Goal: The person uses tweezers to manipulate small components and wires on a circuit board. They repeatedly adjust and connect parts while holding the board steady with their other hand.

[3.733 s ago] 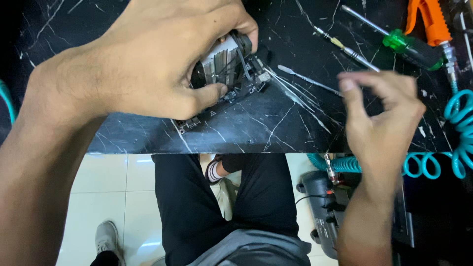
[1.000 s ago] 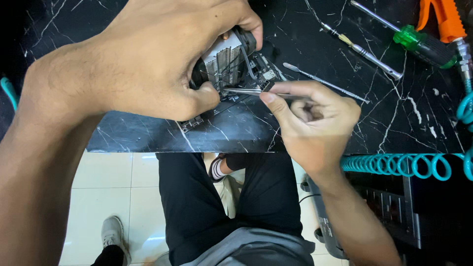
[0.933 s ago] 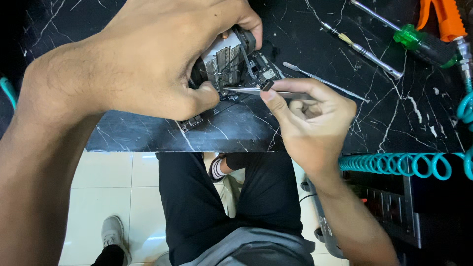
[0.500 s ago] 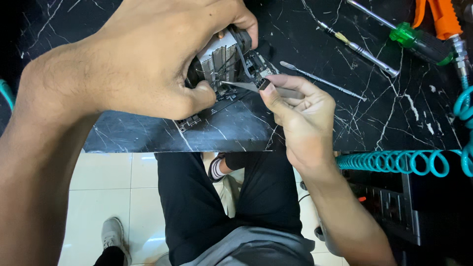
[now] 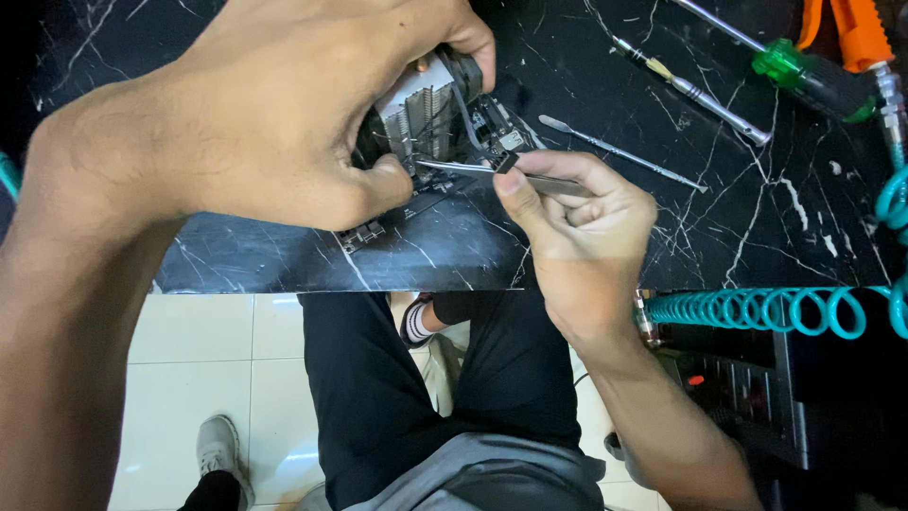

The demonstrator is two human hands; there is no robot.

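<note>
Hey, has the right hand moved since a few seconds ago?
Yes. The right hand came left from near the green-handled screwdriver and now holds tweezers at the finned metal part.

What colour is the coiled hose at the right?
Teal coiled hose, seen best in the head view.

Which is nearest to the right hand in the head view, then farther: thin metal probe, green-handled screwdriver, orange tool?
From the right hand, which holds tweezers:
1. Thin metal probe, lying just above and right of the hand.
2. Green-handled screwdriver, farther up to the right.
3. Orange tool, at the top right corner, just beyond the screwdriver's handle.
</note>
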